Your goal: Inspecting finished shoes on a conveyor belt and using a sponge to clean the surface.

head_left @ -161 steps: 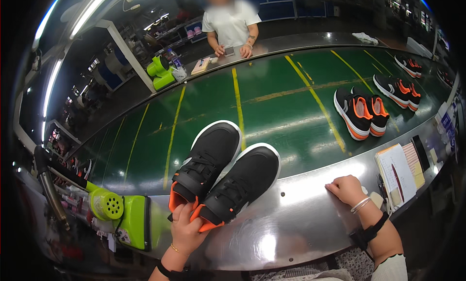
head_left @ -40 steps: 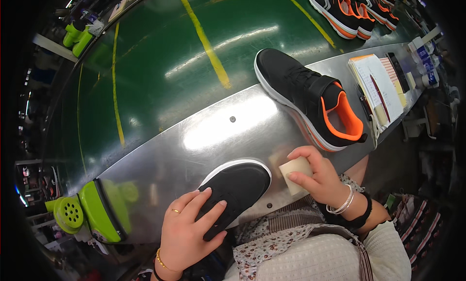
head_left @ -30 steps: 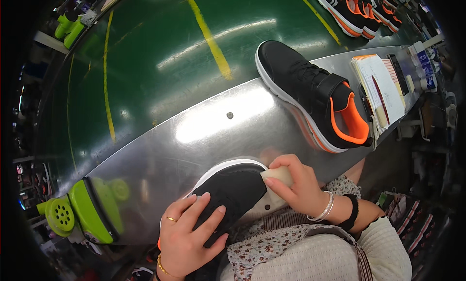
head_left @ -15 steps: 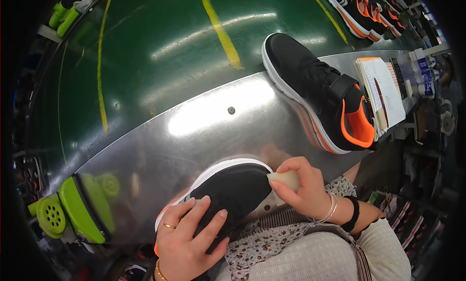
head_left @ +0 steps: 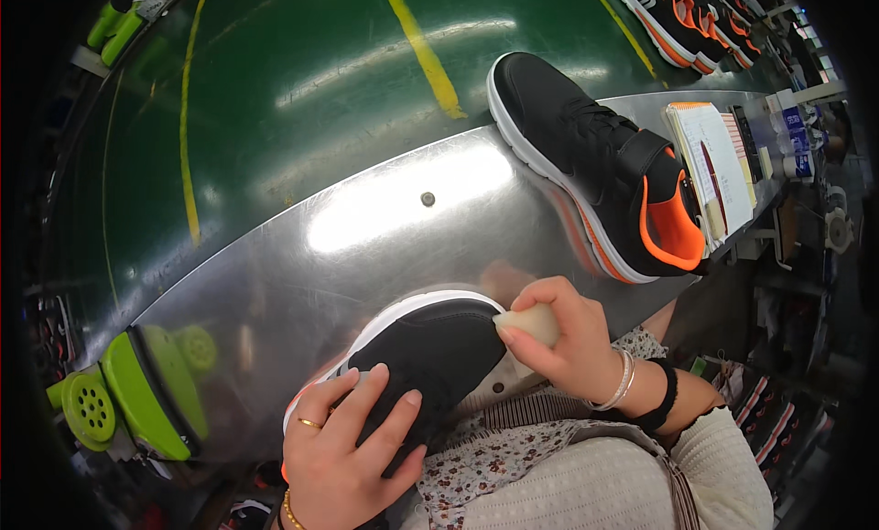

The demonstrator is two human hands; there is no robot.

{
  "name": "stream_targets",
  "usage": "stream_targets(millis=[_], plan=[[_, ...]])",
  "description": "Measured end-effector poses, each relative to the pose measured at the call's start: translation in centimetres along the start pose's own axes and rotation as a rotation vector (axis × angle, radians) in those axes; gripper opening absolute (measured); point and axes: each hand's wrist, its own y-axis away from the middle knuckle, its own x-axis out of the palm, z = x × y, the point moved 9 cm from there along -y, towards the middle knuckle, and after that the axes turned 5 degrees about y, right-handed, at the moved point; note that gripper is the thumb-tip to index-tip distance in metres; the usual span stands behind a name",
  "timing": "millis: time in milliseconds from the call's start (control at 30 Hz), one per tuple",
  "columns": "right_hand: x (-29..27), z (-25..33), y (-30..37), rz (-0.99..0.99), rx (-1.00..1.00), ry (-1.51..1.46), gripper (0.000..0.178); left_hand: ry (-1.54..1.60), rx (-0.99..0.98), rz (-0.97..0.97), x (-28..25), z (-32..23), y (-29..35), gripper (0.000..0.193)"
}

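A black sports shoe (head_left: 439, 340) with a white sole lies at the near edge of the metal worktop, its toe pointing right. My left hand (head_left: 352, 438) holds it from above, fingers spread and curved over the upper. A small pale patch shows between those fingers, too little to name. Between thumb and fingers, my right hand (head_left: 575, 342) pinches a cream-coloured block (head_left: 533, 323), its corner against the shoe's toe edge where upper meets sole. Farther back on the right stands another black shoe (head_left: 572, 118) with a strap and orange lining, touched by neither hand.
The metal worktop (head_left: 385, 255) borders a green surface (head_left: 302, 72) with yellow lines. Left sits a lime-green device (head_left: 142, 397) with a round perforated part. An open notebook (head_left: 714, 164) with a pen lies at right. Several more black-and-orange shoes (head_left: 673, 27) stand at the far right.
The whole view has shifted slightly. Both hands keep their grips, and the block stays at the shoe's toe edge, its tip tilted a little differently.
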Motion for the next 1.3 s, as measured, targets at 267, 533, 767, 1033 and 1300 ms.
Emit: stream_targets(millis=[267, 533, 767, 1033, 1300], plan=[[0.2, 0.1, 0.7, 0.019, 0.007, -0.006, 0.029, 0.026, -0.010, 0.017, -0.5, -0.5, -0.1, 0.049], [0.5, -0.4, 1.9, 0.066, 0.034, 0.008, 0.030, -0.024, 0.006, -0.014, 0.0, 0.1, 0.2, 0.052], [0.6, -0.2, 2.0, 0.068, 0.044, 0.030, 0.030, 0.038, -0.014, 0.008, -0.4, -0.2, 0.0, 0.048], [0.3, 0.0, 0.8, 0.021, 0.049, 0.028, 0.029, 0.024, -0.008, 0.013, -0.4, -0.3, 0.0, 0.049], [0.2, 0.3, -0.1, 0.027, 0.090, -0.004, 0.028, 0.011, 0.003, 0.005, -0.5, -0.6, 0.0, 0.049]])
